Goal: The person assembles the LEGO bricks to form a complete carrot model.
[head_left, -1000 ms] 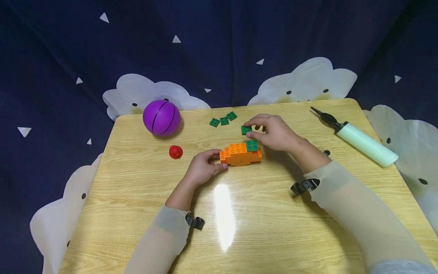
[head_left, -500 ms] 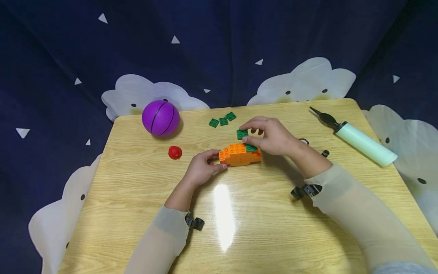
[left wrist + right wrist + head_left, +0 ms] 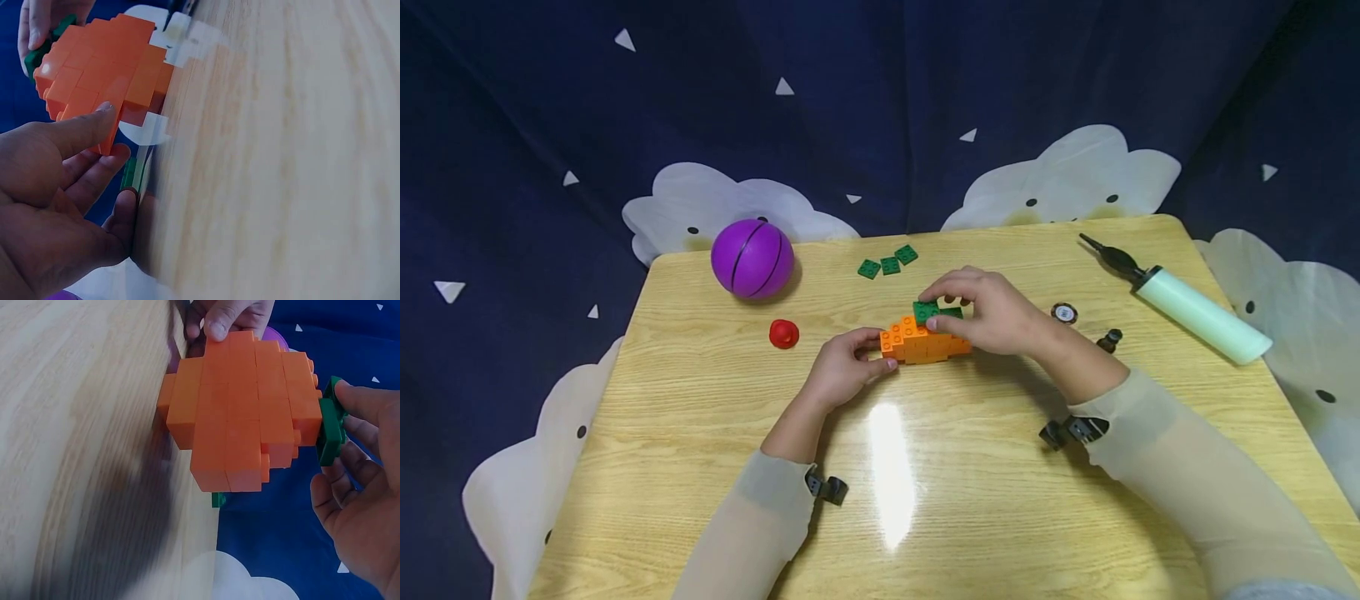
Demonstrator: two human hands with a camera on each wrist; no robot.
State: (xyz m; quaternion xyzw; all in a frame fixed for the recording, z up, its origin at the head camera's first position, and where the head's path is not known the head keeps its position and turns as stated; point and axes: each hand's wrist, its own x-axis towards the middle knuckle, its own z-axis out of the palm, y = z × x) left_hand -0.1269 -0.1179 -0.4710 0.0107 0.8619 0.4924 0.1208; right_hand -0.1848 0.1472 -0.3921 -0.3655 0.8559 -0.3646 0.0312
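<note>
An orange brick build (image 3: 925, 344) with stepped ends stands on the table near its middle. My left hand (image 3: 841, 367) pinches its left end between thumb and fingers. In my right hand (image 3: 992, 315) a flat green toy brick (image 3: 927, 313) is pinched over the top of the build; whether its studs are pressed home cannot be told. Another green brick (image 3: 952, 312) sits on the build just to the right, partly behind the thumb. In the right wrist view the two green pieces (image 3: 330, 432) overlap at the build's top, beside the right fingers.
Several loose green bricks (image 3: 890, 265) lie behind the build. To the left are a purple ball (image 3: 752, 258) and a small red hat-shaped piece (image 3: 784, 334). On the right lie a round chip (image 3: 1064, 313), a small dark object (image 3: 1109, 340) and a hand pump (image 3: 1198, 312).
My right hand has brought the green brick left and nearer, from behind the build to its top. The chip and dark object now show more fully. My left hand stays in place.
</note>
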